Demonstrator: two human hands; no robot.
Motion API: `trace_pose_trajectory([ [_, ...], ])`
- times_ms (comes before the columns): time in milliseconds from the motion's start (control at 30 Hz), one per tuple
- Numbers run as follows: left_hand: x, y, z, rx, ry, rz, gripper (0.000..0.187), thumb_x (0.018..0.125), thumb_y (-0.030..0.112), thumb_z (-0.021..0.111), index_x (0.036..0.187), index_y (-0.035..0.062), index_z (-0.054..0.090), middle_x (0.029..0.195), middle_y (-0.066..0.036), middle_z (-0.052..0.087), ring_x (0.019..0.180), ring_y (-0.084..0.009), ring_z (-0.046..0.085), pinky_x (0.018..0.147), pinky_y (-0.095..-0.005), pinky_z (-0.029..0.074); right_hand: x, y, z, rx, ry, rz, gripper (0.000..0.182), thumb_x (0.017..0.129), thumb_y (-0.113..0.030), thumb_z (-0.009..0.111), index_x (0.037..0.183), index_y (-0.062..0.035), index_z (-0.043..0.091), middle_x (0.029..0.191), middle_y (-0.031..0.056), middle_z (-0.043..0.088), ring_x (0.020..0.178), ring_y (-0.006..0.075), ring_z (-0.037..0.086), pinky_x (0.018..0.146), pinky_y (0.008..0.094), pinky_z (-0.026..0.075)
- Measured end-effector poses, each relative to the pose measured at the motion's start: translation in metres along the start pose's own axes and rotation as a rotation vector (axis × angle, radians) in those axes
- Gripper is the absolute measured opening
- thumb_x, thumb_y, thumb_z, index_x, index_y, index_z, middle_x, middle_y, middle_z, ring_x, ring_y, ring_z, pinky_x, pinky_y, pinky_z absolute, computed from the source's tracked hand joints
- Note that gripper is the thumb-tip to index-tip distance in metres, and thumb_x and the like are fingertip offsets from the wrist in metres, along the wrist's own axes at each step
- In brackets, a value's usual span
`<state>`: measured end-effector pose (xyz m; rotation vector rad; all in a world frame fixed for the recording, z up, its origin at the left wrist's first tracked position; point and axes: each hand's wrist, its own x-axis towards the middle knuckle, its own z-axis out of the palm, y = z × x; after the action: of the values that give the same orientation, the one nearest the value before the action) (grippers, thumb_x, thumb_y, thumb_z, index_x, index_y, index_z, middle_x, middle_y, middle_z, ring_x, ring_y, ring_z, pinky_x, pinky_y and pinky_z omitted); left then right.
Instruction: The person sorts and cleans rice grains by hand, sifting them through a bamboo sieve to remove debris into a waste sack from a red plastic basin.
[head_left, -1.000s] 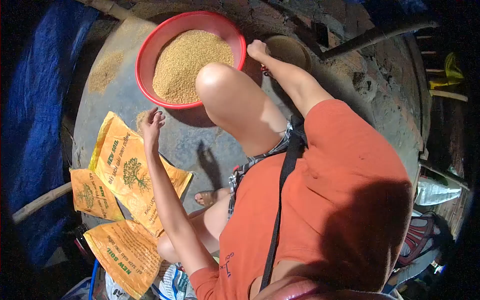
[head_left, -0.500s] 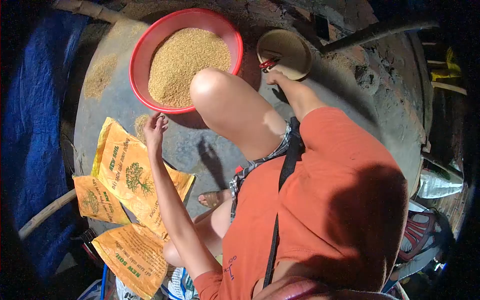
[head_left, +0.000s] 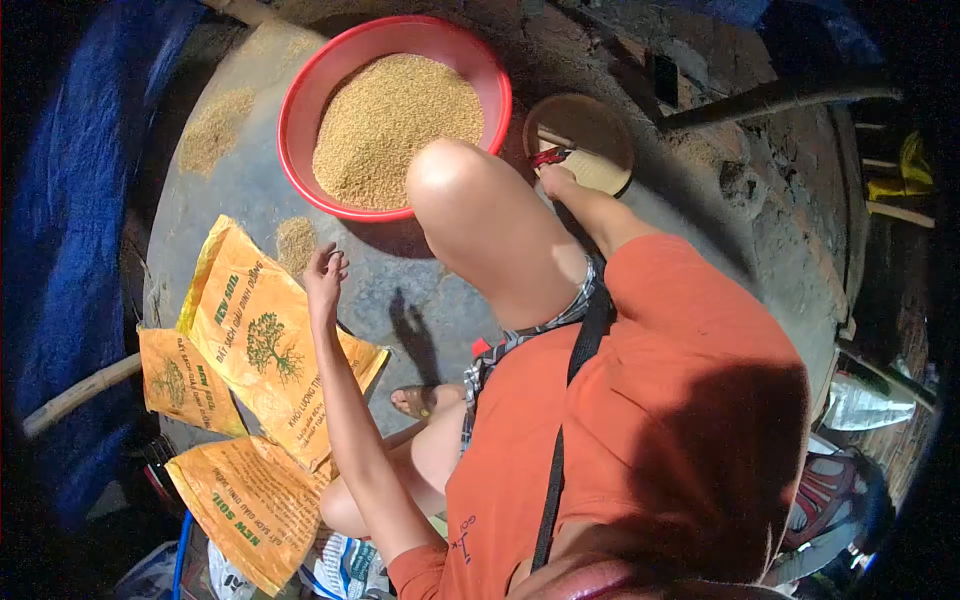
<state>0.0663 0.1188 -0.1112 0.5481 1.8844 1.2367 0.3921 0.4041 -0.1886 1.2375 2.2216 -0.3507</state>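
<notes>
Observed in head view: grey floor [head_left: 370,270], unevenly lit, bordered at far left by blue sheeting [head_left: 80,250]. Found near the brightest patch: red basin [head_left: 306,95] with heaped grain [head_left: 390,130], partly overlapped in view by raised knee [head_left: 445,178]. Recorded just right of basin: shallow round tray [head_left: 598,122], half in shadow.

Located at the tray's near left edge: red object [head_left: 549,157], exact kind too small to tell. Placed directly at the fingers of right hand [head_left: 558,181], overlapping them in view; cannot tell whether gripped or merely touched.

Found left hand [head_left: 326,272] with fingers loosely bent and holding nothing, above the floor, below the basin's rim in view and well apart from the red object. Noted just beside left hand: small grain pile [head_left: 295,243]. Logged below that pile: yellow printed bags [head_left: 230,305], partly crossed by left forearm.
</notes>
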Motion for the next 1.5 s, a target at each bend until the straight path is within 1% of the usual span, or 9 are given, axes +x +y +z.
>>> trace_pose_trajectory([
  [400, -0.009, -0.002, 0.005, 0.027, 0.009, -0.007, 0.026, 0.080, 0.012, 0.047, 0.105, 0.0020, 0.047, 0.090, -0.009, 0.055, 0.072, -0.0130, 0.054, 0.060, -0.0227, 0.043, 0.013, 0.008, 0.017, 0.152, 0.059, 0.046, 0.024, 0.070, -0.007, 0.047, 0.092, 0.0002, 0.053, 0.095, 0.0161, 0.055, 0.090, 0.0247, 0.054, 0.072, 0.0365, 0.045],
  [667, -0.021, -0.013, -0.004, 0.032, 0.019, -0.068, 0.026, 0.081, 0.011, 0.047, 0.107, 0.0040, 0.046, 0.091, -0.007, 0.054, 0.074, -0.0118, 0.054, 0.061, -0.0220, 0.044, 0.014, -0.002, 0.027, 0.069, -0.034, -0.115, 0.024, 0.064, -0.009, 0.052, 0.086, -0.0028, 0.059, 0.093, 0.0141, 0.057, 0.087, 0.0257, 0.055, 0.071, 0.0365, 0.045],
  [833, -0.022, -0.012, -0.005, -0.026, 0.020, -0.048, 0.026, 0.082, 0.009, 0.044, 0.107, 0.0038, 0.046, 0.091, -0.007, 0.054, 0.075, -0.0120, 0.054, 0.061, -0.0220, 0.044, 0.002, -0.018, 0.006, 0.180, -0.043, 0.006, 0.026, 0.061, -0.014, 0.056, 0.084, -0.0038, 0.059, 0.091, 0.0137, 0.057, 0.088, 0.0248, 0.055, 0.071, 0.0365, 0.045],
  [1067, -0.028, -0.004, 0.001, -0.021, 0.032, -0.040, 0.028, 0.081, 0.009, 0.046, 0.107, -0.0003, 0.045, 0.093, -0.011, 0.053, 0.074, -0.0132, 0.054, 0.059, -0.0209, 0.043, -0.005, -0.020, -0.001, 0.194, 0.065, -0.377, 0.042, 0.054, -0.033, 0.064, 0.076, 0.0028, 0.059, 0.075, 0.0167, 0.059, 0.073, 0.0274, 0.058, 0.062, 0.0383, 0.045],
  [1200, -0.030, -0.004, -0.003, -0.024, 0.058, -0.032, 0.029, 0.080, 0.010, 0.046, 0.107, -0.0002, 0.045, 0.092, -0.011, 0.054, 0.074, -0.0134, 0.054, 0.059, -0.0211, 0.043, -0.014, -0.023, -0.064, 0.111, -0.064, -0.414, 0.041, 0.059, -0.034, 0.060, 0.073, 0.0047, 0.059, 0.075, 0.0176, 0.059, 0.071, 0.0274, 0.058, 0.060, 0.0371, 0.045],
  [1233, -0.031, -0.004, -0.004, -0.028, 0.067, -0.029, 0.029, 0.080, 0.010, 0.046, 0.107, -0.0001, 0.045, 0.092, -0.010, 0.054, 0.073, -0.0135, 0.055, 0.058, -0.0212, 0.043, -0.061, -0.030, -0.125, 0.128, -0.168, -0.332, 0.050, 0.060, -0.040, 0.059, 0.074, 0.0073, 0.057, 0.074, 0.0188, 0.058, 0.072, 0.0278, 0.058, 0.062, 0.0356, 0.045],
  [1267, -0.030, -0.004, -0.005, -0.031, 0.078, -0.028, 0.029, 0.080, 0.010, 0.046, 0.107, -0.0001, 0.045, 0.092, -0.010, 0.054, 0.073, -0.0135, 0.055, 0.058, -0.0212, 0.043, -0.044, -0.020, -0.127, 0.156, -0.254, -0.240, 0.049, 0.068, -0.046, 0.050, 0.079, 0.0006, 0.058, 0.077, 0.0166, 0.058, 0.075, 0.0257, 0.057, 0.062, 0.0363, 0.043],
  [1433, -0.032, -0.006, -0.010, 0.033, 0.089, 0.006, 0.030, 0.080, 0.012, 0.047, 0.108, 0.0012, 0.045, 0.092, -0.009, 0.054, 0.075, -0.0129, 0.055, 0.060, -0.0218, 0.044, -0.019, 0.018, -0.183, -0.078, -0.120, -0.531, 0.029, 0.070, -0.020, 0.044, 0.089, -0.0013, 0.055, 0.087, 0.0172, 0.057, 0.083, 0.0276, 0.054, 0.068, 0.0362, 0.041],
  [1500, -0.030, -0.012, -0.012, 0.028, 0.110, 0.015, 0.030, 0.080, 0.013, 0.048, 0.108, 0.0013, 0.045, 0.091, -0.009, 0.054, 0.074, -0.0127, 0.054, 0.060, -0.0217, 0.043, -0.003, 0.040, -0.183, 0.080, -0.063, -0.622, 0.023, 0.074, -0.020, 0.044, 0.080, 0.0006, 0.053, 0.074, 0.0135, 0.055, 0.069, 0.0183, 0.050, 0.060, 0.0328, 0.039],
])
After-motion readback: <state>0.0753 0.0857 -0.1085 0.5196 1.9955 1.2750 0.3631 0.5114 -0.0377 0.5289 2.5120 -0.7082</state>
